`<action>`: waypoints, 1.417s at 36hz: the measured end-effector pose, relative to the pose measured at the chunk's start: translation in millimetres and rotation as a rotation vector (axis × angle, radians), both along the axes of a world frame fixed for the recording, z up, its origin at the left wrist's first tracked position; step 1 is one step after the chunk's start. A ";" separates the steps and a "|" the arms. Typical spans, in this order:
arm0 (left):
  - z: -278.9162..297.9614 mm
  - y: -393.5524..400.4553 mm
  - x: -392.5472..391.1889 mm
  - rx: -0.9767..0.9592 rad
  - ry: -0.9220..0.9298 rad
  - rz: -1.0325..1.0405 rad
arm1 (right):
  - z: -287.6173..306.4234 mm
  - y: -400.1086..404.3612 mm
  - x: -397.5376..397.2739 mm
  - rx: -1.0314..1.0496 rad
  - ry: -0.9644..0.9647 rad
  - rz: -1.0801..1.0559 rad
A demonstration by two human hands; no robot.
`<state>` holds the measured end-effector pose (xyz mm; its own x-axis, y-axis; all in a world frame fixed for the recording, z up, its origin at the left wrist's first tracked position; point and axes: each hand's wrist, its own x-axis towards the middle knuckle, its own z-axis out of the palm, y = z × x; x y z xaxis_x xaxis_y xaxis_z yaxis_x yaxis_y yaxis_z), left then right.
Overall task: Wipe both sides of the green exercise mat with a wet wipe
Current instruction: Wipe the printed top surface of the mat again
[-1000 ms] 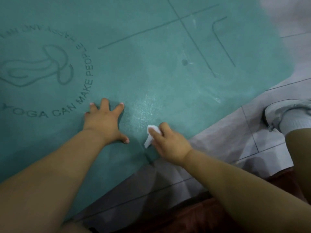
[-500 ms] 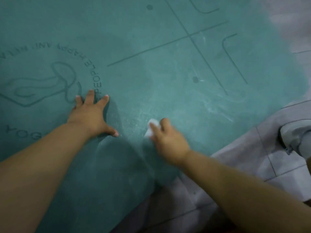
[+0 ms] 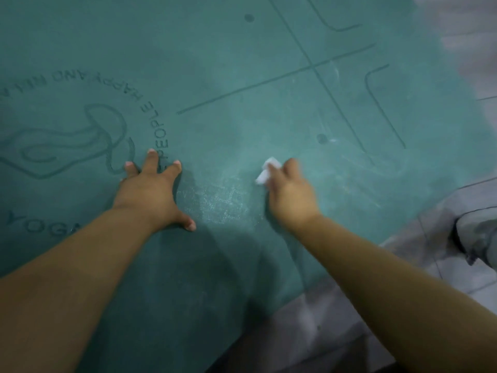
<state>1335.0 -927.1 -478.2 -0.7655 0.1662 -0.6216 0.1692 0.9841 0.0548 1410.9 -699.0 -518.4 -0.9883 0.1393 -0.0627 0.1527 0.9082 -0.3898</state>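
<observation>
The green exercise mat (image 3: 242, 76) lies flat on the floor and fills most of the view, with a printed round logo at the left and guide lines at the upper right. My left hand (image 3: 150, 192) rests on the mat with fingers spread, beside the logo's lettering. My right hand (image 3: 290, 192) holds a small white wet wipe (image 3: 267, 170) against the mat, a little to the right of the left hand; the wipe sticks out past the fingertips. A faint shiny patch shows on the mat between the two hands.
Grey tiled floor (image 3: 336, 327) borders the mat along the lower right. A blurred grey shoe (image 3: 476, 238) sits at the right edge, just off the mat. The mat's edge runs diagonally from the bottom middle to the right.
Both hands have slid further from the mat's near edge. The right hand with the wipe has moved up and right across the mat, and the left hand now sits beside the logo.
</observation>
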 end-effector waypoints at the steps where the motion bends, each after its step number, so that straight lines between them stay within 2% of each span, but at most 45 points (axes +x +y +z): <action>1: 0.6 0.5 -0.1 -0.004 -0.002 0.000 | -0.6 -12.3 9.9 -0.025 -0.003 0.191; 3: 0.8 0.7 -0.4 -0.007 -0.006 0.000 | 4.3 -22.7 22.3 -0.047 -0.068 0.541; 4: 0.9 0.4 -0.4 -0.006 -0.007 -0.001 | 10.2 -21.2 19.7 -0.063 -0.163 0.654; 6: 0.8 -0.1 -0.2 -0.005 -0.008 -0.002 | 8.2 -3.9 6.6 -0.038 -0.187 0.735; 7: 0.6 -0.4 -0.1 -0.006 -0.006 -0.003 | 8.1 7.9 -4.4 -0.063 -0.131 0.658; 8: 0.4 -0.6 -0.1 -0.007 -0.003 -0.005 | 9.4 22.0 -17.4 -0.089 -0.097 0.485; 11: 0.0 -0.3 -0.3 -0.001 0.004 -0.008 | 7.2 67.2 -53.9 0.021 0.007 -0.036; 13: 0.6 0.4 -1.0 0.003 0.002 -0.004 | 4.6 77.7 -68.6 0.062 -0.012 -0.398; 14: 1.0 0.8 -1.5 0.006 -0.002 -0.001 | 7.4 70.3 -73.0 0.081 -0.040 -0.516; 15: 1.4 1.2 -1.9 0.007 -0.005 0.000 | 6.2 57.0 -74.4 0.115 -0.058 -0.527; 17: 1.4 1.5 -2.8 0.009 -0.009 0.000 | -1.3 21.2 -67.6 0.133 0.001 -0.312; 19: 1.4 1.2 -3.2 0.011 -0.012 0.000 | -9.2 -16.8 -51.0 0.057 0.065 0.032; 21: 0.7 0.6 -3.2 0.012 -0.013 -0.002 | -8.2 -43.7 -28.6 -0.044 0.055 0.391; 23: 0.0 -0.4 -2.6 0.012 -0.012 -0.004 | -4.5 -46.8 -16.8 -0.011 -0.005 0.754; 25: -0.4 -1.6 -2.1 0.015 -0.006 -0.009 | 3.8 -30.6 -28.0 0.028 -0.093 0.875; 27: -0.3 -2.4 -1.1 0.021 -0.001 -0.013 | 2.8 -2.9 -47.6 0.028 -0.029 0.740; 30: -1.4 -3.6 -0.3 0.022 0.008 -0.018 | -1.5 38.9 -76.8 0.072 0.139 0.301; 34: -2.0 -3.0 -0.8 0.029 0.013 -0.013 | -7.6 68.6 -113.1 0.140 0.022 -0.405; 36: -0.8 -1.8 -2.1 0.022 0.011 -0.010 | -11.7 50.2 -123.1 0.164 -0.009 -0.464; 39: 0.2 -1.2 -3.1 0.023 0.019 -0.003 | -23.7 -2.9 -116.7 0.189 0.071 -0.099; 42: -0.2 -1.5 -2.9 0.036 0.026 0.007 | -20.2 -50.9 -85.2 -0.008 0.157 0.396; 44: -0.9 -1.7 -2.3 0.042 0.026 0.011 | -11.2 -53.7 -71.4 -0.025 0.146 0.725; 46: -1.7 -2.2 -1.9 0.050 0.016 0.020 | -6.7 -33.0 -84.7 0.013 0.103 0.904; 47: -1.9 -2.5 -2.1 0.054 0.012 0.023 | -8.7 -17.0 -99.5 0.052 0.088 0.872; 48: -2.3 -2.9 -2.2 0.055 0.008 0.025 | -8.8 -1.7 -115.4 0.093 0.091 0.742; 51: -2.8 -2.9 -2.2 0.051 0.003 0.018 | -10.6 53.1 -156.9 0.174 0.015 0.035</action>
<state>1332.8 -930.0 -481.0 -0.7703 0.1843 -0.6104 0.1521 0.9828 0.1047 1254.0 -645.9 -529.0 -0.9934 0.1119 -0.0260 0.1149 0.9667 -0.2285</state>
